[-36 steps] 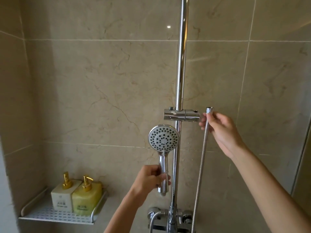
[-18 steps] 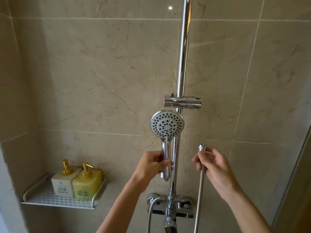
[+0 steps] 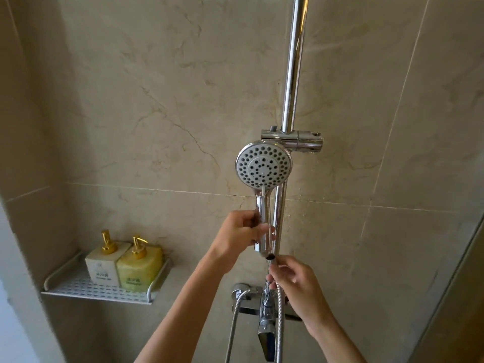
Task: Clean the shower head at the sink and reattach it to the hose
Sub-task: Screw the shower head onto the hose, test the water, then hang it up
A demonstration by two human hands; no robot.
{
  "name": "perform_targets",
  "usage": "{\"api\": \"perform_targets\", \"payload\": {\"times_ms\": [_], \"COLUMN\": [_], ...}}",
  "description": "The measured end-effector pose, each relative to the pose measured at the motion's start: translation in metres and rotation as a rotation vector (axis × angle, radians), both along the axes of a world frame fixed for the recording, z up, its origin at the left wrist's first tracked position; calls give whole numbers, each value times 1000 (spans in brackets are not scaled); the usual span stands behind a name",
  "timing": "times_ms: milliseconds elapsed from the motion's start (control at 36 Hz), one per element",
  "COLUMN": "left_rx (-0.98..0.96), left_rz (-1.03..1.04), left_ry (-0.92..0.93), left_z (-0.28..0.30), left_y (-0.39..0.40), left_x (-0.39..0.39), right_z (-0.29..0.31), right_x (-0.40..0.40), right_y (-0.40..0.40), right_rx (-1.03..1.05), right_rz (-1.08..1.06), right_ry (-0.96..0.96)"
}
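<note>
A chrome shower head (image 3: 263, 164) with a round grey spray face stands upright in front of the vertical rail (image 3: 291, 74). My left hand (image 3: 239, 238) grips its handle low down. My right hand (image 3: 296, 281) pinches the end of the metal hose (image 3: 279, 323) and holds its open connector (image 3: 270, 257) just under the bottom of the handle, almost touching it. The hose hangs down from my fingers past the mixer tap (image 3: 248, 297). The joint itself is partly hidden by my fingers.
An empty chrome holder bracket (image 3: 292, 140) sits on the rail just above the head. A white perforated shelf (image 3: 78, 286) at lower left carries two pump bottles (image 3: 123, 263). Beige tiled walls close in on the left and behind; a glass edge (image 3: 450, 284) runs at the right.
My right hand has brought the hose end down from beside the bracket to just below the handle's base. The shower head stayed upright in my left hand. The view has moved closer.
</note>
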State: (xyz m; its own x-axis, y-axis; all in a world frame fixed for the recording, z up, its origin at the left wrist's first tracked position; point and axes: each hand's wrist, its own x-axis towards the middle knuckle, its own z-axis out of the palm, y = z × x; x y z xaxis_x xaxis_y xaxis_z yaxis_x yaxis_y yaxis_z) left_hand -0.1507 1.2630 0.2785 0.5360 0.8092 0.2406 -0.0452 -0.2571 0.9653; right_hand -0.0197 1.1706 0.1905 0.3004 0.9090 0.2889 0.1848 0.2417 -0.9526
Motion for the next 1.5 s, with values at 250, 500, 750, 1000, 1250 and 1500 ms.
{"api": "perform_targets", "payload": {"times_ms": [250,500,750,1000,1250,1500], "left_rx": [-15,-32,-43,-65,-61,-55], "left_rz": [23,40,18,-29,-18,22], "left_ry": [4,-18,-28,-67,-95,-129], "left_z": [-5,-8,-12,-10,-11,-11], "left_y": [1,4,1,0,-4,-4], "left_x": [-4,-3,2,3,3,4], "right_z": [-3,-6,-11,-9,-10,-12], "right_x": [-13,-19,-26,-23,-34,-45], "right_y": [7,10,8,9,11,11], "right_rx": [38,87,136,71,125,219], "right_rz": [-13,-83,-160,-89,-237,-349], "right_ry": [122,253,227,359,311,372]}}
